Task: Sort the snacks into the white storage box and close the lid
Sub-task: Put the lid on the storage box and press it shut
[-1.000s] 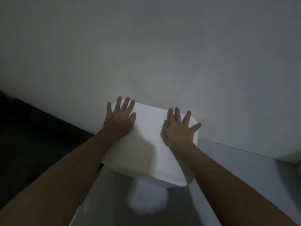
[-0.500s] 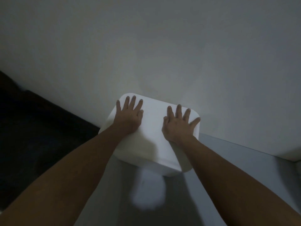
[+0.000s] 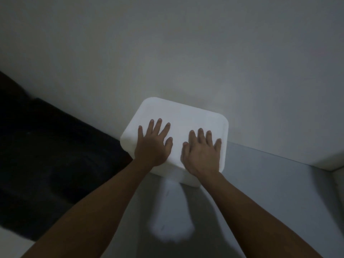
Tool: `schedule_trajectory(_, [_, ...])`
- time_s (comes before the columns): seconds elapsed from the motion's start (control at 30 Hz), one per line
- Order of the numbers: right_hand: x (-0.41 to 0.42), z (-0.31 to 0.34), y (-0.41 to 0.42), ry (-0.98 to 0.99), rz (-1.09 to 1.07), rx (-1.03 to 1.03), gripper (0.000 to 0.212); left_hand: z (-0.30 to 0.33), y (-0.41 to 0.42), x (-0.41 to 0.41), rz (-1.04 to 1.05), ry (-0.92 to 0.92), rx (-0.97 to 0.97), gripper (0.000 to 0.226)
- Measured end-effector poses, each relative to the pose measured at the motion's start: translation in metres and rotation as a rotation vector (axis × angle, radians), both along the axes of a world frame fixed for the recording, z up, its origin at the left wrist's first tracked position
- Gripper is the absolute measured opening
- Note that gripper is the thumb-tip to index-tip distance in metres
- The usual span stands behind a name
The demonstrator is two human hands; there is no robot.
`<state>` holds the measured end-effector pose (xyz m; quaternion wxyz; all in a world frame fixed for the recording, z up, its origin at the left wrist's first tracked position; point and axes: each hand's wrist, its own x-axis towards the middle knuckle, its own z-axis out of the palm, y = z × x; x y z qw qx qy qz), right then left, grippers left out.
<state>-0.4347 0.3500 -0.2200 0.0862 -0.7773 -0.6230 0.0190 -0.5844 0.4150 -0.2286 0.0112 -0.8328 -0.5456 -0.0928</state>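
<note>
In the head view, the white storage box (image 3: 178, 125) is standing on a pale grey surface (image 3: 279, 192), with its far side close to the light wall (image 3: 167, 53); whether it is touching the wall I cannot tell. The lid (image 3: 186, 116) is lying on top of the box, and its rounded corners are showing at the far left and far right. No snack is showing anywhere (the box is covered, so its inside is hidden).

Both hands are lying flat on the lid. The left hand (image 3: 151, 146) is resting on the left half, its grip apart: the fingers are straight and a little spread, pointing away from the person, and the palm is sitting near the front edge. The right hand (image 3: 202, 154) is resting on the right half, its grip also apart, the fingers straight and close to one another, the wrist hanging over the front right corner of the box. The two hands are near each other but not touching. Both bare forearms are coming in from the lower edge of the picture.

To the left of the surface a very dark area (image 3: 46, 155) is lying; what it is I cannot tell. On the surface in front of the box a pale blurred patch (image 3: 171, 226) is showing. The whole scene is dim
</note>
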Motion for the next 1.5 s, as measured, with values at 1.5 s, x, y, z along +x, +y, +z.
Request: schedule_trajectory(1.5, [0.057,0.010,-0.048,0.016,0.236,-0.258,0.092,0.019,-0.004,-0.005,-0.170,0.376,-0.079,0.100])
